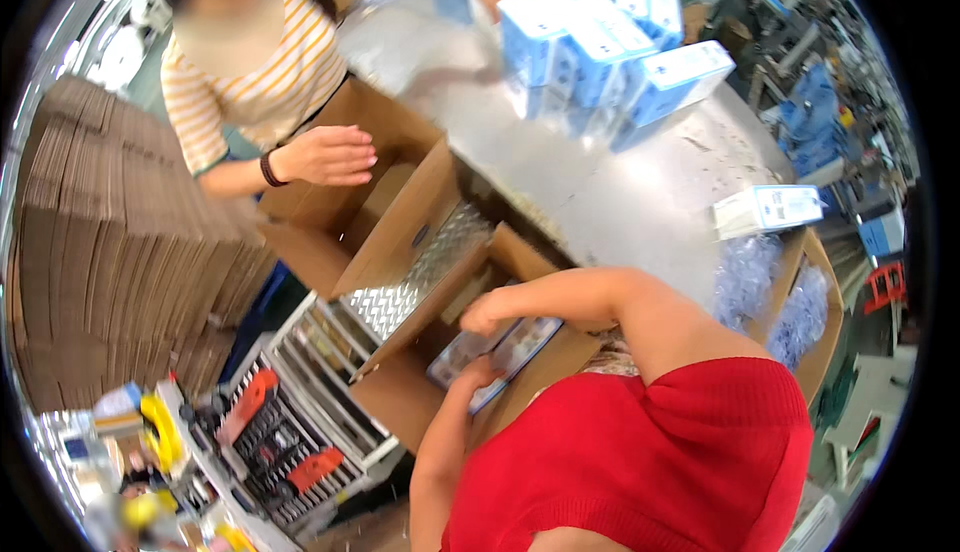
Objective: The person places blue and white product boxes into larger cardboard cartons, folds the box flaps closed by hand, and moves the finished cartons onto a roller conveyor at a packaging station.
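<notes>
far left of both hands stands a tall stack of flattened cardboard (120,252); up and left of them, a co-worker in a striped shirt (310,47) holds one hand (325,156) over a large open carton (395,237). the left hand (481,370) touches blue-and-white packs (532,340) inside the nearer cardboard box (393,397); whether it grips them i cannot tell. the right hand (484,314), fingers curled, sits just beyond it, its hold unclear. up and right of the hands, blue-and-white cartons (605,37) stand on a metal table (560,187); farther right, a box (822,337) holds clear plastic bundles (800,314).
</notes>
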A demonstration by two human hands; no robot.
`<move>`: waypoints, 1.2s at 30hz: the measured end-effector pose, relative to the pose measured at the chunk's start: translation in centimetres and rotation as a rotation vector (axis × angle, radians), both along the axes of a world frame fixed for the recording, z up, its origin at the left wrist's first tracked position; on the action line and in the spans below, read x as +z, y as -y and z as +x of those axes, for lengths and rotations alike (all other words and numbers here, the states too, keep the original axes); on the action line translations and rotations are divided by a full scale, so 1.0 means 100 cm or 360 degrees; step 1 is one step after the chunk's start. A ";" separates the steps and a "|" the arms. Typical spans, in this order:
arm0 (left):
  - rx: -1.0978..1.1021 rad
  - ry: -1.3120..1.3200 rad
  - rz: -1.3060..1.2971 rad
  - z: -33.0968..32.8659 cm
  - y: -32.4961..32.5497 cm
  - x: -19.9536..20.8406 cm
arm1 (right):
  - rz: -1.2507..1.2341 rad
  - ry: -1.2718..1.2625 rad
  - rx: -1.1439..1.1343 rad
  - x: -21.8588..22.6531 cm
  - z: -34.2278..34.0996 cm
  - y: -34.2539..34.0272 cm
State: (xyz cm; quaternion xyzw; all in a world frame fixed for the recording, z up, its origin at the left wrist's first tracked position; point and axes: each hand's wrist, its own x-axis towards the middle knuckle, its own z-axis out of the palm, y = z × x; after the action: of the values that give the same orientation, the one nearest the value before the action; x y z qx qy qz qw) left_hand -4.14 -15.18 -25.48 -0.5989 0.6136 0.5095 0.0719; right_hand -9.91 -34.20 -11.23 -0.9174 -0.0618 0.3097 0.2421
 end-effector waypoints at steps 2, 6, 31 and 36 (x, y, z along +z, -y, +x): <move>-0.0090 0.0104 0.0078 -0.006 0.048 0.084 | 0.0497 0.0421 -0.0163 0.089 -0.038 0.066; 0.0055 -0.0218 -0.0215 0.007 0.092 0.158 | -0.0177 0.0950 -0.0987 0.200 -0.154 0.239; -0.0759 0.0474 -0.1677 -0.220 0.407 0.298 | -0.0905 0.0263 -0.3083 0.144 -0.316 0.426; -0.0776 0.0914 -0.1351 -0.140 0.332 0.315 | -0.0800 0.0368 -0.1968 0.148 -0.383 0.377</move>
State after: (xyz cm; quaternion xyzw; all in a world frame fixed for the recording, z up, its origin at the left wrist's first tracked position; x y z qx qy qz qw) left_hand -18.14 -48.41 6.00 -0.5309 0.8409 0.0036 0.1044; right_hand -48.25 -71.88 3.53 -0.8396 0.5229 0.0189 0.1460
